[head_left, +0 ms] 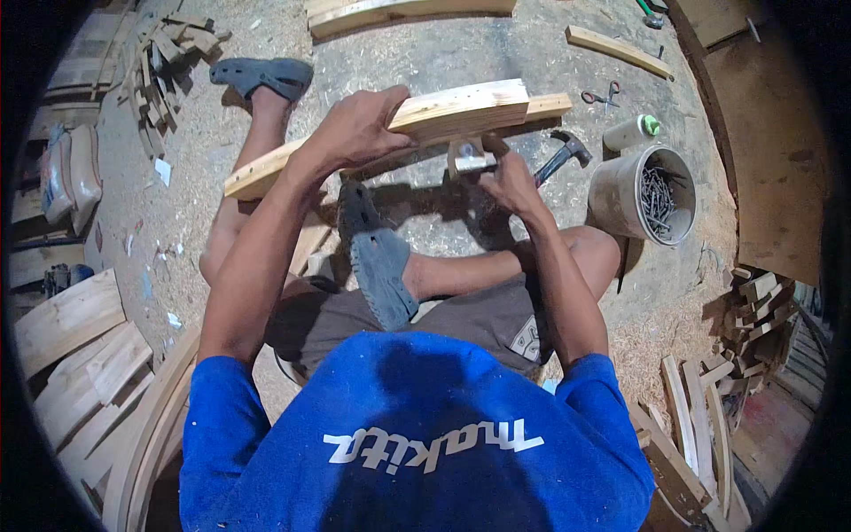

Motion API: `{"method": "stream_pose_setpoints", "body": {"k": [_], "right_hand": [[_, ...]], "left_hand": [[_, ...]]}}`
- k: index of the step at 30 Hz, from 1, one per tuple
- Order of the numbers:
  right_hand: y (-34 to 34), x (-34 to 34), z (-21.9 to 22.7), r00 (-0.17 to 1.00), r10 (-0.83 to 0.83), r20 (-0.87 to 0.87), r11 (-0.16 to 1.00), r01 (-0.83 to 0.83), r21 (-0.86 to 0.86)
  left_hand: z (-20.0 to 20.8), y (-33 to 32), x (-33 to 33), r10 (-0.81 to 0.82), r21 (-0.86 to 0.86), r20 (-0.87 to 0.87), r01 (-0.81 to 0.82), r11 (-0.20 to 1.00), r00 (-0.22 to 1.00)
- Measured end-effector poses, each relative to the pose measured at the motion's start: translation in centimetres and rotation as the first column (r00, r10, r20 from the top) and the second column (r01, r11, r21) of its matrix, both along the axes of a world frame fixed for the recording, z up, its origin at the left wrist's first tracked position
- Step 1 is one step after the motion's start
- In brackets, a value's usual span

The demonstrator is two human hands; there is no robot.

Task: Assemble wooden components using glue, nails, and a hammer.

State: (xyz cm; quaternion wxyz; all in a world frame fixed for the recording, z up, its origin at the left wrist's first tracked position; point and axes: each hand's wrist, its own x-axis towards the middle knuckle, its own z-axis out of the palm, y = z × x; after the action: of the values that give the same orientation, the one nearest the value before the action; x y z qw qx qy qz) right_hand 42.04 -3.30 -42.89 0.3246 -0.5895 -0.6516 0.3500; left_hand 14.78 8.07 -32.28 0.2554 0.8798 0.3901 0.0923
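carefully, we are pinching the wood piece (pixel 465 113) with our left hand (pixel 356 133), thumb on the near side and fingers over the top. it is sitting crossways in front of us, and another piece (pixel 551 106) is poking out past its right end. our right hand (pixel 512 184) is gripping a small metal tool (pixel 472 160) just below the wood piece; we are not seeing enough to tell what kind it is, or if they are touching.

we are thinking of 4 bad things. if our right hand is pushing too hard, the tool could be skidding and hurting our left thumb, because that thumb is sitting close by. if our left fingers are getting loose, the wood piece could be twisting or dropping on the shoe (pixel 381 262) that is lying close below. the hammer (pixel 574 147) is lying just beside our right hand, so a swinging arm could be bumping it. and the bucket (pixel 613 191) of nails (pixel 656 199) is standing near our right knee (pixel 594 248), so a careless leg could be knocking it and spilling sharp points.
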Motion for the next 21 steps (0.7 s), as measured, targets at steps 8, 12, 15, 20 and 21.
{"method": "stream_pose_setpoints", "body": {"k": [8,12,15,20,21], "right_hand": [[0.7,0.8,-3.5,0.997,-0.016,-0.072,0.993,0.008,-0.116],[1.2,1.1,-5.1,0.998,0.01,-0.055,0.997,-0.014,-0.074],[1.3,0.7,-6.2,0.996,0.075,0.045,0.992,-0.079,0.096],[1.4,0.4,-7.1,0.953,0.01,-0.302,1.0,-0.014,-0.011],[1.5,0.5,-7.2,0.941,0.049,-0.335,0.997,-0.029,0.065]], "left_hand": [[-2.0,-1.6,1.2,-0.061,0.128,-0.016,0.062,0.99,0.998],[-2.9,-1.6,1.7,-0.058,0.058,-0.011,0.059,0.997,0.998],[-3.4,-1.7,1.8,-0.077,0.105,-0.006,0.077,0.991,0.997],[-3.3,-2.1,2.1,-0.061,0.063,-0.044,0.063,0.996,0.997],[-3.3,-2.2,2.2,-0.063,0.061,-0.045,0.066,0.996,0.997]]}}
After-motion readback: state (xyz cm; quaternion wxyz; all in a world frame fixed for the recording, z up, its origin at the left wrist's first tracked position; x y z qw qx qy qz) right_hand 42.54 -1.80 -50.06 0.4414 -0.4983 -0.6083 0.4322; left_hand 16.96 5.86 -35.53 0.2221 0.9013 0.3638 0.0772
